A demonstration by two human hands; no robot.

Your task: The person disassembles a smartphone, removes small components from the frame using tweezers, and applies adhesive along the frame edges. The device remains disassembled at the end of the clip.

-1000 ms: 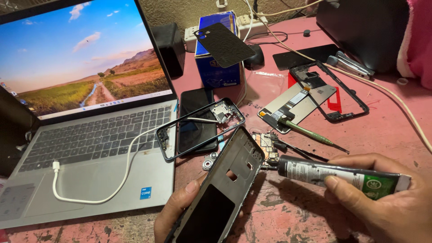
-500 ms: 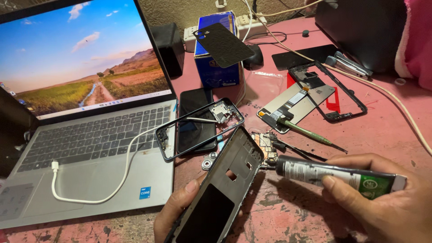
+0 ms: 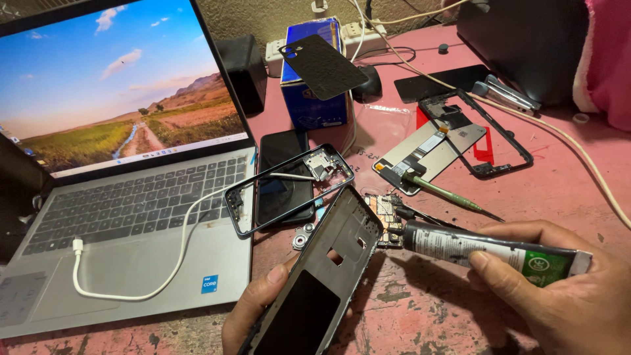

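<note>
My left hand [image 3: 253, 309] holds a dark phone frame [image 3: 322, 276] from below at the bottom centre, tilted up toward the right. My right hand [image 3: 559, 296] grips a glue tube [image 3: 490, 248], black and white with a green end. The tube's black nozzle touches the upper right edge of the frame, next to a small circuit board [image 3: 386, 212] lying on the table.
An open laptop [image 3: 125, 197] with a white cable fills the left. On the pink table lie an empty phone bezel [image 3: 289, 190], a dark phone, a blue box [image 3: 314, 98] bearing a black back cover, a screwdriver [image 3: 447, 194], another frame [image 3: 486, 138] and a power strip.
The tube's nozzle has crept slightly left along the frame's upper edge. The left hand and frame stay nearly still.
</note>
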